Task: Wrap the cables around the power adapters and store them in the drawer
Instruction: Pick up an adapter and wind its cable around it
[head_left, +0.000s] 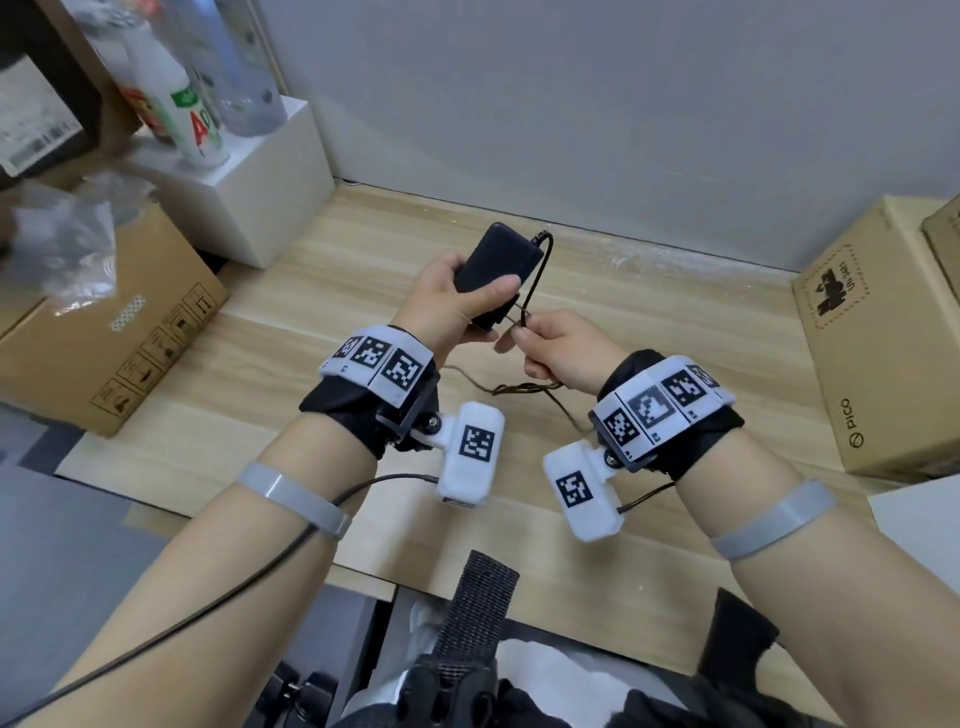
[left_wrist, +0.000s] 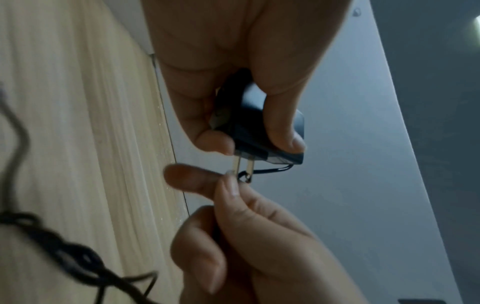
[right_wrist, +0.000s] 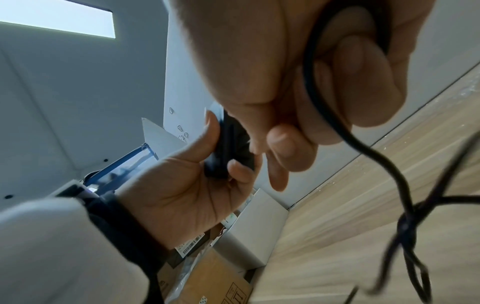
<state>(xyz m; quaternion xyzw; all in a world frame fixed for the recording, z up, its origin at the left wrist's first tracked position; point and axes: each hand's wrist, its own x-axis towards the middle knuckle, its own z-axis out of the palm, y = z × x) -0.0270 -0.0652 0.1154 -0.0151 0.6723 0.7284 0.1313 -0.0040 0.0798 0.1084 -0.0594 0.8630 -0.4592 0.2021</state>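
- Black and slab-shaped, the power adapter (head_left: 496, 275) sits in your left hand (head_left: 449, 299) at the centre of the head view, held above the pale wood table (head_left: 649, 332); your thumb lies across its top face and your fingers curl beneath it.
- Your left forearm comes up from the lower left of that frame, wrist bent so the adapter tilts away from you.
- Your right hand (head_left: 558, 351) sits just right of the adapter's near end, fingers curled, pinching the thin black cable (head_left: 535, 275) between thumb and forefinger.
- From the far end of the adapter the cable arcs down the right side to your right fingertips; its slack trails under your right wrist onto the table.
- Only the left wrist view shows the two metal prongs (left_wrist: 242, 166) at the adapter's (left_wrist: 259, 127) near end, and a small loop of cable (left_wrist: 245, 178) at their tips, right by your right fingertips (left_wrist: 228, 185).
- Only the right wrist view shows the cable (right_wrist: 337, 123) running through your right palm and the knotted tangle (right_wrist: 407, 224) hanging at the right edge.
- Cardboard boxes (head_left: 878, 338) stand at the head view's right and left edges, and bottles (head_left: 182, 109) sit on a white box at upper left.
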